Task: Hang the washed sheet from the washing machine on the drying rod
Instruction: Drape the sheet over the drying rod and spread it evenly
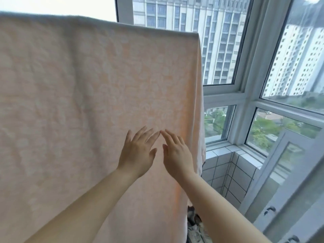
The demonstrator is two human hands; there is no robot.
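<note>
A glazed balcony corner with tall apartment blocks beyond the window (222, 55) frames the scene, and most of the view is filled by the sheet (98, 95), a pale peach cloth with a faint woven pattern, already draped over the top so its fold runs well above the hands; the drying rod itself is hidden under that fold. The left hand (138, 151) and right hand (177, 155) lie flat on the hanging face, fingers spread and holding nothing, index tips almost touching, a grip that pinches no cloth. They seem placed so as to stroke wrinkles outward, so hanging looks nearly finished. Just right of the right hand the sheet's side edge falls free, with the tiled ledge (226, 165) beyond it.
</note>
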